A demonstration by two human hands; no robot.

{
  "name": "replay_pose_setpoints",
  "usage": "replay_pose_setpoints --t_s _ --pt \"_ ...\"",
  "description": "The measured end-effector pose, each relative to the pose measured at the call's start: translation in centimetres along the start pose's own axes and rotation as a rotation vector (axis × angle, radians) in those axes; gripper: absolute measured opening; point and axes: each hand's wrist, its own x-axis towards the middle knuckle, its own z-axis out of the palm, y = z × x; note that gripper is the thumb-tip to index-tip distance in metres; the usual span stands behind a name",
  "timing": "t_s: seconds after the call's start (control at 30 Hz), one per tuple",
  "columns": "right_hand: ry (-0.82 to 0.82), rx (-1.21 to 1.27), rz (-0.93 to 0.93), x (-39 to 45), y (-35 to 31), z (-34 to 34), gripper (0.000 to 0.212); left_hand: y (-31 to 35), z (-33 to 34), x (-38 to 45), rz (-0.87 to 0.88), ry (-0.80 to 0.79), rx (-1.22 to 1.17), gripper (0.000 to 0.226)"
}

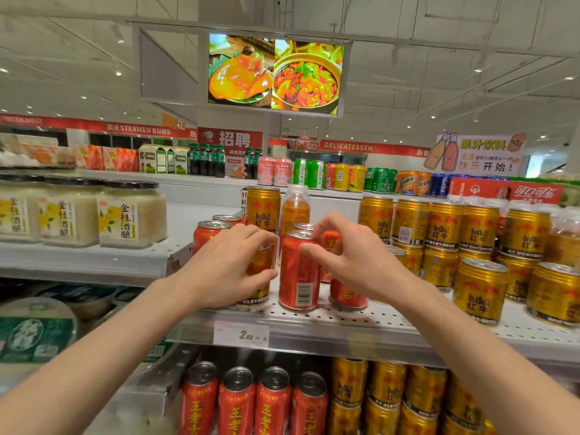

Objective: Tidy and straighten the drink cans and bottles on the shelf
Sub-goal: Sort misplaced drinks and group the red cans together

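Observation:
On the perforated metal shelf (361,321) stand red herbal-tea cans and gold Red Bull cans, mixed together. My left hand (229,268) grips a gold Red Bull can (262,271), fingers over its top and thumb across its front. My right hand (357,262) curls round a red can (345,298) at the right, its thumb reaching across in front of the middle red can (298,277), which stands free between my hands. Behind them are a tall gold can (263,208), an orange drink bottle (295,211) and more red cans (208,233).
Stacked gold Red Bull cans (480,290) fill the shelf to the right. Glass jars (131,215) stand on the left shelf. The lower shelf holds a row of red cans (238,400) and gold cans (386,390). A price tag (241,334) hangs on the shelf edge.

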Motion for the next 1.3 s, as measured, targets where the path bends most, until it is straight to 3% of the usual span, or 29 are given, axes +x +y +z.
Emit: replay_pose_setpoints --t_s 0.17,0.33,0.7,1.0,1.17,1.3 --pt "0.167 -0.223 -0.132 -1.2 2.6 -2.2 0.037 0.8 0.4 0.6 -0.013 -0.021 -0.048 0.085" --pt "-0.007 -0.337 -0.096 -2.5 4.9 -2.7 0.058 2.1 1.4 1.8 -0.015 -0.015 -0.035 0.092" --pt "0.153 -0.178 -0.195 -2.0 6.1 -0.2 0.049 1.7 1.0 1.9 -0.051 -0.025 -0.031 0.086" --pt "0.086 -0.091 -0.123 -1.1 6.3 -2.4 0.035 1.3 0.6 2.3 -0.087 -0.087 -0.11 0.088" --pt "0.053 -0.028 -0.026 3.0 5.7 -3.4 0.019 1.0 0.7 2.8 -0.149 -0.111 -0.273 0.081" --pt "-0.017 -0.015 -0.006 7.8 5.2 -2.4 0.021 1.1 0.6 3.1 -0.185 -0.128 -0.331 0.074"
